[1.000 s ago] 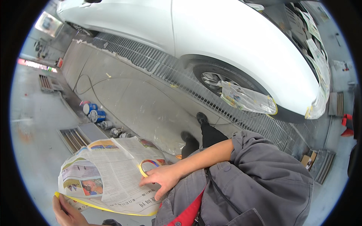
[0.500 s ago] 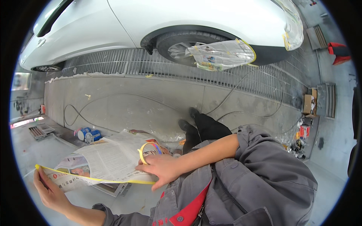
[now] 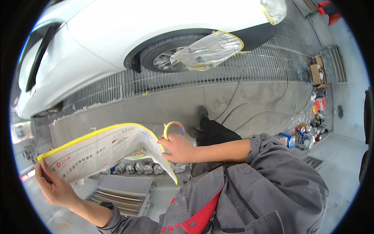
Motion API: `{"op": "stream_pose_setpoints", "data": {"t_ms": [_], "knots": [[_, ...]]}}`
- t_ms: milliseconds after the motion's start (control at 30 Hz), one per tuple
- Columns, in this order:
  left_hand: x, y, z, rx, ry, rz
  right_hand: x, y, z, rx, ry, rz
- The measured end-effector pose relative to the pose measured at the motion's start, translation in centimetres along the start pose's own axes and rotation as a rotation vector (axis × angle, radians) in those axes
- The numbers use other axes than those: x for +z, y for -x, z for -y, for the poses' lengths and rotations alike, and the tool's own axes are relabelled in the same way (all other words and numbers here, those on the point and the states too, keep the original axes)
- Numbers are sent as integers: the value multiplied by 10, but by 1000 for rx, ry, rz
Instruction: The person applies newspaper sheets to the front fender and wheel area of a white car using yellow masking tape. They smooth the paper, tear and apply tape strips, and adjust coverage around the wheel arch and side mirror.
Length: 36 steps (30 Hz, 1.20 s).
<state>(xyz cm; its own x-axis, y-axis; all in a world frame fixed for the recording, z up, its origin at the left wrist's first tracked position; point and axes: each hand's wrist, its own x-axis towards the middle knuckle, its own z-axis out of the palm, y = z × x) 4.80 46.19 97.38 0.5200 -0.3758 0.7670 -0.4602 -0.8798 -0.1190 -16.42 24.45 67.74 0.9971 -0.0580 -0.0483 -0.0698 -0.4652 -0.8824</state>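
A sheet of newspaper (image 3: pixel 105 149) hangs in front of me, with a strip of yellow tape along its upper edge. My left hand (image 3: pixel 55 186) is closed on its left corner, the thumb pressed on the near side. My right hand (image 3: pixel 178 149) is closed at the taped edge on the right, where the sheet bends and its end droops toward my jacket. A roll of yellow masking tape (image 3: pixel 166 130) stands up from that same hand; how the fingers grip it is partly hidden.
A white car (image 3: pixel 101 37) stands ahead, its rear wheel (image 3: pixel 150 58) partly covered by taped plastic sheeting (image 3: pixel 212 48). Floor grating (image 3: pixel 156 80) runs beside it. A hose (image 3: pixel 257 103) crosses the floor. Cans and boxes (image 3: pixel 307 136) lie right; metal panels (image 3: pixel 120 191) sit below the paper.
The newspaper has been lifted and turned, its taped edge now arching upward between my hands. My right hand has risen, and my view has shifted, bringing the car's front further into sight.
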Motion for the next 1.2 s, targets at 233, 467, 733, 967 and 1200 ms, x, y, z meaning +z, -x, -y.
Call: {"op": "stream_pose_setpoints", "data": {"t_ms": [233,467,733,967,1200], "knots": [[40,-75,-101,286,153,-82,-55,-38,-39,375,-83,-121],[52,-112,-134,447,363,-181,-130,-82,-144,656,-92,-490],[103,-130,-159,647,594,-256,-158,-77,-264,664,41,-487],[221,-126,-208,754,824,-134,-115,-70,-350,748,226,-509],[363,-86,-267,875,1003,-12,-62,-121,-454,1057,-104,-549]]}}
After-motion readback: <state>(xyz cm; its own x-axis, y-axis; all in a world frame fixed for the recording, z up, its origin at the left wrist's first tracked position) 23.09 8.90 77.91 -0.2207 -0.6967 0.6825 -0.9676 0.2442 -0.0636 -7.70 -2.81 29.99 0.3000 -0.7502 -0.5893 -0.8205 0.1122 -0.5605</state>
